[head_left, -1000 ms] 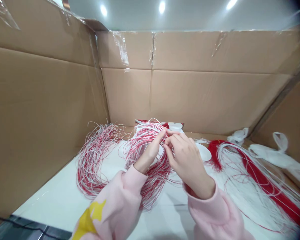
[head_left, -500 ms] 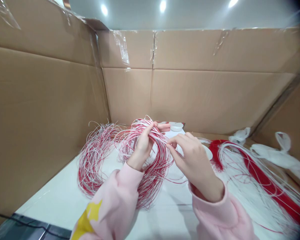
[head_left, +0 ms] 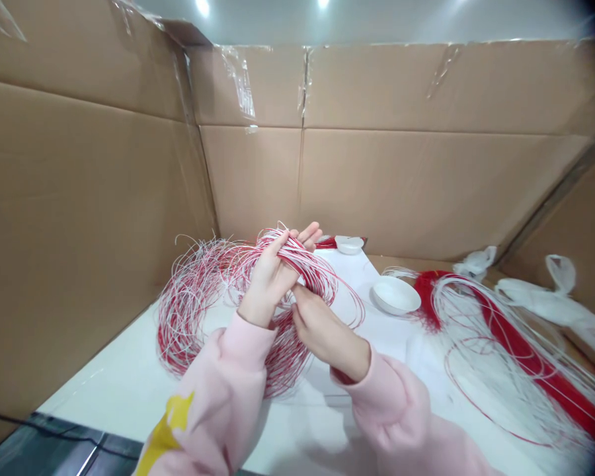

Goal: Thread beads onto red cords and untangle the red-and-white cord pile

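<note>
My left hand (head_left: 268, 279) is wrapped round the upper part of a coil of red and white cord (head_left: 290, 367), thumb on the near side, other fingertips showing beyond it. Close against the coil's inner edge is my right hand (head_left: 322, 327), its fingers bent together and their tips hidden behind the strands. Whatever they pinch cannot be seen. A few loose strands of the coil bow out to the right above my right wrist. To the left lies another large loose coil of red and white cord (head_left: 171, 334), touching the held one at the top.
A white bowl (head_left: 395, 296) stands right of my hands, and a smaller white dish (head_left: 350, 245) farther back. Red and white strands (head_left: 520, 350) spread along the right side near white plastic bags (head_left: 560, 297). Cardboard walls (head_left: 426, 192) enclose the white table (head_left: 104, 390).
My right hand has moved left and down from the coil's right side to its inner edge. My left hand has shifted slightly left and up with the cord. The bowl is now uncovered.
</note>
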Demonstrator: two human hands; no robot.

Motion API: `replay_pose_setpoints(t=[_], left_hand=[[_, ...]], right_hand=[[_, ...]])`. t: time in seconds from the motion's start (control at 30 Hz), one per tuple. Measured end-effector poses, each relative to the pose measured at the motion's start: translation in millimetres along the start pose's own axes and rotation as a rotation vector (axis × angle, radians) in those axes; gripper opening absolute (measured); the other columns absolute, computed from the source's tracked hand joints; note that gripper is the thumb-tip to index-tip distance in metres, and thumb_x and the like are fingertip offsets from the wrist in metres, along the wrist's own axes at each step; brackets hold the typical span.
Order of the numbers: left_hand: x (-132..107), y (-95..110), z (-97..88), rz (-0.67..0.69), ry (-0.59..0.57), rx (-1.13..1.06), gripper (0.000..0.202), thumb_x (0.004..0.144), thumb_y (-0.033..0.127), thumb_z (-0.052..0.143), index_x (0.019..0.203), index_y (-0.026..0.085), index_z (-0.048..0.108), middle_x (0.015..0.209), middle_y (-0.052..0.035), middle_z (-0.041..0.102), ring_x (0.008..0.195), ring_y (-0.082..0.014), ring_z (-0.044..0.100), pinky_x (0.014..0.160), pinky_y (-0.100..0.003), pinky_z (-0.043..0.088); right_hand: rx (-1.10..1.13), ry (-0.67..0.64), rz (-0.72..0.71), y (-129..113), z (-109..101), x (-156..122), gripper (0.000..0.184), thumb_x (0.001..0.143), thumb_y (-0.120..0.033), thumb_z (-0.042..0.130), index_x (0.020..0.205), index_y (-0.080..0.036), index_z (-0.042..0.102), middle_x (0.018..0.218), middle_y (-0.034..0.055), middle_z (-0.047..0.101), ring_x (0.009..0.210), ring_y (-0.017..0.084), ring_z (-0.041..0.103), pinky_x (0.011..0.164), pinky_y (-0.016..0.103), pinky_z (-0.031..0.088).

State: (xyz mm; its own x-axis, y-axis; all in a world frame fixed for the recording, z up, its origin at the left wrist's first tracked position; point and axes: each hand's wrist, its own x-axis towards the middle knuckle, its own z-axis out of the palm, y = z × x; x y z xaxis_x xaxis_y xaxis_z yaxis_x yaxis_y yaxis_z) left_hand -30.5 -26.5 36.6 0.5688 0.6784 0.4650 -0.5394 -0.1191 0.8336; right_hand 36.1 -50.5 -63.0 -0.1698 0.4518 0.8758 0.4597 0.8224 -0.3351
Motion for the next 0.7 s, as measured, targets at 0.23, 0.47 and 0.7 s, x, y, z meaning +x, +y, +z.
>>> replay_pose_setpoints(t=[0.23,0.47,0.7], left_hand=[[3.5,-0.6,0.5,0.035,0.023,0.083,0.026,0.085,0.021,0.036,0.066,0.013,0.053,0.105,-0.0099,0.06,0.11,-0.0205,0.05,0.097,-0.037,0.034],[-2.0,-0.9,4.4,0.082,-0.001,0.228,0.019,0.081,0.022,0.044,0.07,0.014,0.057,0.101,-0.0072,0.063,0.112,-0.0216,0.048,0.1,-0.038,0.031],[0.6,0.6,1.8,0.025,-0.06,0.191,0.023,0.083,0.018,0.039,0.069,0.013,0.057,0.104,-0.0075,0.062,0.114,-0.0203,0.046,0.101,-0.038,0.031]], right_hand=[[0.088,0.028,-0.027,22.7,-15.5,3.0,0.044,0.072,0.005,0.029,0.11,-0.012,0.042,0.109,0.0112,0.054,0.105,0.017,0.05,0.091,0.037,0.04],[-0.037,0.137,-0.072,29.8,-9.7,9.5,0.044,0.072,0.005,0.03,0.111,-0.008,0.045,0.117,0.0152,0.049,0.114,0.018,0.042,0.097,0.036,0.035],[-0.324,-0.042,0.015,32.1,5.2,6.5,0.029,0.07,0.005,0.037,0.086,-0.007,0.058,0.125,0.0159,0.042,0.125,0.021,0.028,0.102,0.036,0.03]])
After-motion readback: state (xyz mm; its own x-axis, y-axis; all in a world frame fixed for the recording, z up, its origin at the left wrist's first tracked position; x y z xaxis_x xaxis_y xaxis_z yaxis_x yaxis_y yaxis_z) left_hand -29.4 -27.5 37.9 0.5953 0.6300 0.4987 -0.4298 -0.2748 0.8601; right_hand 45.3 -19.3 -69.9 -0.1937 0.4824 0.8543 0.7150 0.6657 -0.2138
